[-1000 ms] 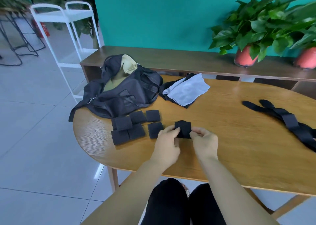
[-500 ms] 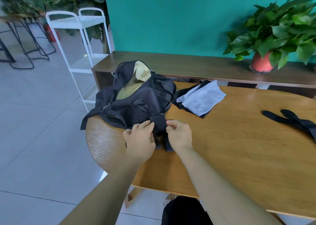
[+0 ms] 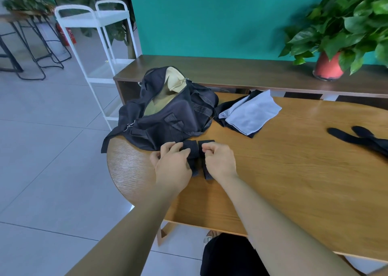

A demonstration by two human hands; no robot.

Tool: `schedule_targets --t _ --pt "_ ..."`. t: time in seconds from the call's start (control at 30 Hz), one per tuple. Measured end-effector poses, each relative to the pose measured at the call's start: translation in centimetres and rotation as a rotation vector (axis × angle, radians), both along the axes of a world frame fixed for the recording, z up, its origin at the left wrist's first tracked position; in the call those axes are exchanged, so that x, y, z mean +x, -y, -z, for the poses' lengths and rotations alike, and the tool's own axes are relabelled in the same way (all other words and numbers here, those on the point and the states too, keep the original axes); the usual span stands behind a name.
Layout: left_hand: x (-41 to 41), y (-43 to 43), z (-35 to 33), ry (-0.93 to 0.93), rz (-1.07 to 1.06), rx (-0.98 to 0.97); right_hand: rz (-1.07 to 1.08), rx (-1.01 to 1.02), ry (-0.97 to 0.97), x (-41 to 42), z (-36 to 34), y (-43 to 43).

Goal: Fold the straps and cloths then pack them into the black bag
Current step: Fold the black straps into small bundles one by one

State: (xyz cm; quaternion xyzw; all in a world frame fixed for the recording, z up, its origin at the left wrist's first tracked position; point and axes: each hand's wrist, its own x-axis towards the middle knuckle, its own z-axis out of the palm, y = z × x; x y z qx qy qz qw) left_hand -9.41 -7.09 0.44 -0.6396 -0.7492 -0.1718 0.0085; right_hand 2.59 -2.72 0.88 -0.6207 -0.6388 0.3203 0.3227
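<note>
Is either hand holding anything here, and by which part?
Both hands hold the folded black straps lying before the black bag: the left hand grips the left pieces' far edge, the right hand pinches the right piece's far end.

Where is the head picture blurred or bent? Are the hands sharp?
Head view: table grain smears toward the right edge; loose straps there look soft; the white rack bows from the wide lens; left hand and right hand are sharp.

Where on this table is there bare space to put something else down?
The widest bare wood on the table lies between the grey cloth, the right hand and the black straps. The left end is crowded: the black bag, the folded pads and the left hand sit close together there.
</note>
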Motion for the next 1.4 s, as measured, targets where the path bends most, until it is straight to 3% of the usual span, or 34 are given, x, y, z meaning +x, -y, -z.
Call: schedule_targets --t 0.53,0.87,1.17,1.3,1.4 --pt "10.6 1.2 -1.4 -0.010 0.190 -0.043 0.184 -0.024 -0.006 12.9 -1.0 2.7" --pt "22.7 -0.5 -0.6 -0.064 0.399 -0.010 0.313 0.012 0.147 26.0 0.1 4.0" --pt "31.3 -2.8 0.6 -0.059 0.548 -0.039 0.317 0.102 0.569 34.8 2.0 3.5" --pt "33.4 -4.0 1.2 -0.056 0.577 -0.057 0.413 0.151 0.769 38.5 1.8 2.2" --pt "34.2 -4.5 1.5 -0.058 0.597 -0.075 0.488 0.000 0.869 41.0 1.4 1.0"
